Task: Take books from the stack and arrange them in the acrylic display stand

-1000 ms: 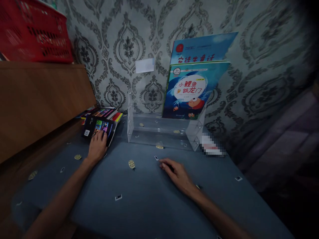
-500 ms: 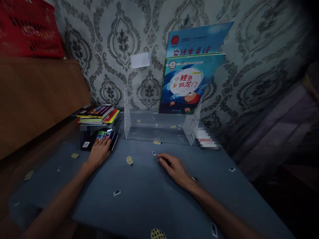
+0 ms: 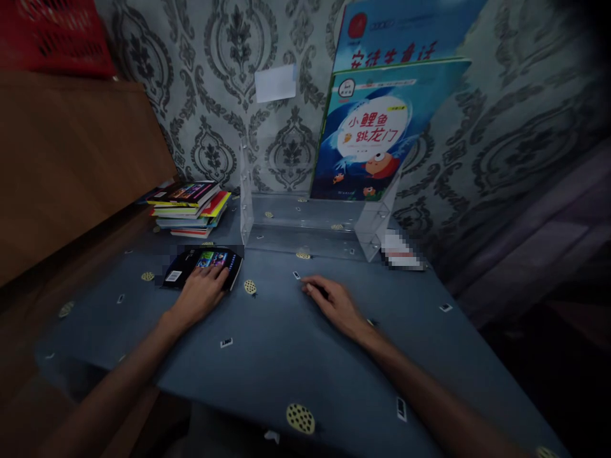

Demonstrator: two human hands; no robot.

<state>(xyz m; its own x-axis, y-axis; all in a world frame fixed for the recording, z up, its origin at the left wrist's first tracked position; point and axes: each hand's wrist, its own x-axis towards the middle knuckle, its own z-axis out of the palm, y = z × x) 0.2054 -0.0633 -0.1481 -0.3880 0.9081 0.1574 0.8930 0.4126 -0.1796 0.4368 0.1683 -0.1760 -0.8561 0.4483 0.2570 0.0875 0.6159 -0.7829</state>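
My left hand point(image 3: 203, 291) grips the near edge of a black book point(image 3: 191, 264) with a colourful picture and a barcode on its cover. The fingers lie over the cover; the thumb is hidden. This book is low at the table's left, in front of a pile of books point(image 3: 188, 210). My right hand point(image 3: 334, 305) rests on the table with loosely bent fingers and nothing visible in them. Beyond it stands a clear acrylic rack point(image 3: 305, 238). A blue picture book with an orange fish point(image 3: 367, 137) leans upright in the rack, before another blue book point(image 3: 396, 32).
A patterned blue-grey cloth point(image 3: 267, 337) covers the table. A blurred-out white item point(image 3: 401, 251) lies right of the rack. To the left are a wooden cabinet point(image 3: 71, 165) and a red basket point(image 3: 62, 38). A white paper point(image 3: 275, 83) shows against the patterned wall.
The black book has come away from the pile with my left hand, slightly right and nearer me. My right hand has stayed almost in place. The view has tilted down and closer.
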